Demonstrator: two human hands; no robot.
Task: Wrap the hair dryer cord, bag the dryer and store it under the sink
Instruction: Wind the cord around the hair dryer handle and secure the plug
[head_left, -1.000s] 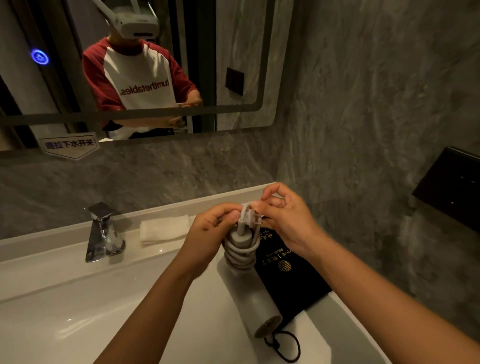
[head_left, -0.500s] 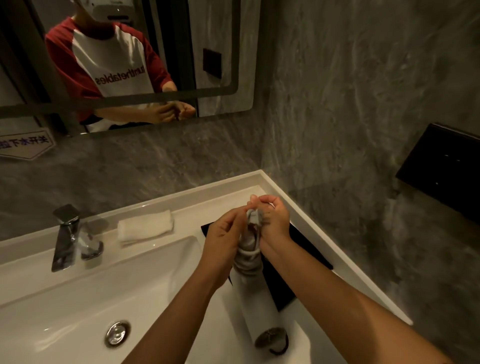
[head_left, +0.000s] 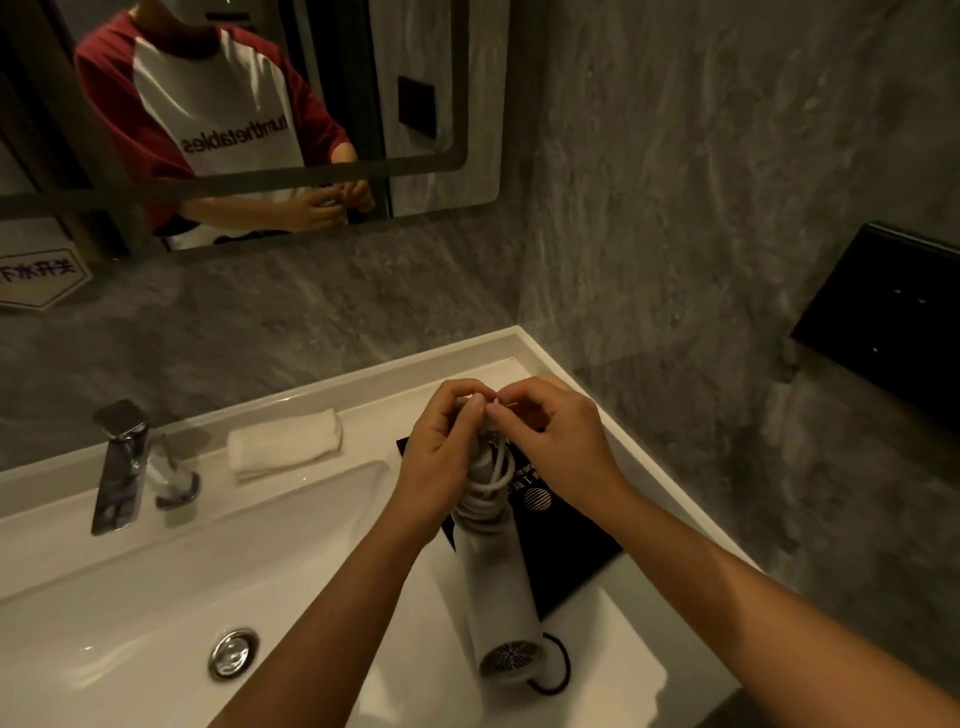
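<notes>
White cord (head_left: 491, 475) is looped around the hair dryer (head_left: 498, 577), held above the sink (head_left: 130, 597). Left hand (head_left: 441, 457) and right hand (head_left: 558, 441) pinch the cord end together on top. Tuck it tight so the loops stay put.

Both forearms are bare to the elbow, with no rings or watch on the hands (head_left: 511, 441). The mirror (head_left: 483, 104) reflects a white T-shirt (head_left: 218, 104) with red raglan sleeves and mirrored dark lettering.
</notes>
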